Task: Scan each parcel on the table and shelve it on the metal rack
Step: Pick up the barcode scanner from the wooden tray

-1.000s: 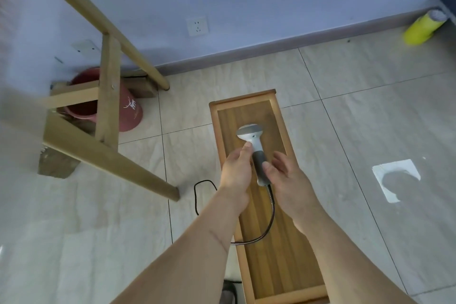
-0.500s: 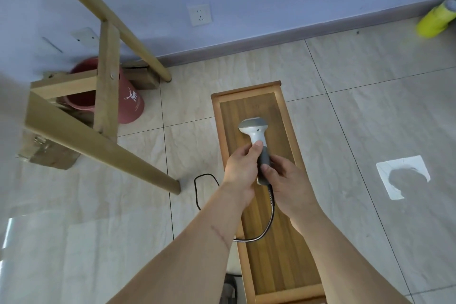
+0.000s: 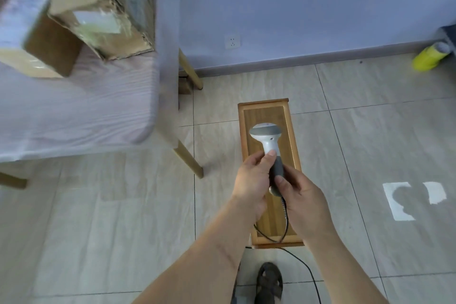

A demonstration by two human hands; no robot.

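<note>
Table [image 3: 74,111] newly in view, scanner [image 3: 270,145] raised

I see pale woodgrain table [image 3: 81,111] upper left of frame, blurred; cardboard parcels [image 3: 98,15] on it. Wooden tray [image 3: 291,131] on tiled floor [image 3: 370,131], centre.

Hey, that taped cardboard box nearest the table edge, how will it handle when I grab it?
The cardboard box probably feels stiff overall, though its torn lower edge looks soft and may crumple. The glossy tape across its face could be slippery. Flat-sided on the table, it should slide rather than roll.
</note>
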